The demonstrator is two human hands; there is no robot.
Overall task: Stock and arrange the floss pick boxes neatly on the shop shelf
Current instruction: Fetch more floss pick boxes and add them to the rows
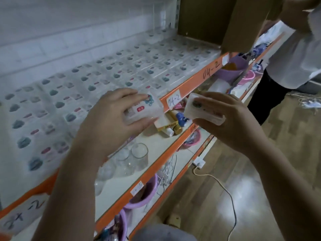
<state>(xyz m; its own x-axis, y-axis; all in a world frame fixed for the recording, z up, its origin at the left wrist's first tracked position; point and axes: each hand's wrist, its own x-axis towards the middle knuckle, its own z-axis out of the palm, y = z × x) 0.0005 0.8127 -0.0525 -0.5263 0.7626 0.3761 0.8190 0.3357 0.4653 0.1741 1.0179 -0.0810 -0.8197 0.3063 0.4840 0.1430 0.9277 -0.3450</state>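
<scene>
Both forearms reach up from the bottom of the view, each ending in a loaded hand. On the left, the left hand [111, 115] grips a floss pick box [144, 110], fingers curled over its top and thumb beneath; the box's long axis runs roughly along the shelf front, and it hangs just in front of the orange shelf edge [191, 84] marked 04-2. Just to the right, the right hand [231, 122] pinches a second floss pick box [199, 108], tilted with its printed face turned toward the camera, out over the aisle side of the shelving and apart from the first box.

Beyond the hands, the top shelf [20, 180] carries rows of stocked boxes [104, 75] lying flat, labels up, running back toward the white wall. They lie ahead and to the left of both hands. By my judgement the left hand is nearer the rows, so its box looks likeliest to go in first, at the front edge, once turned to match the neighbours.

Under the shelf edge sit clear glasses [137, 157] and small tubes [172, 127]; another person [286, 58] stands at the far right.
</scene>
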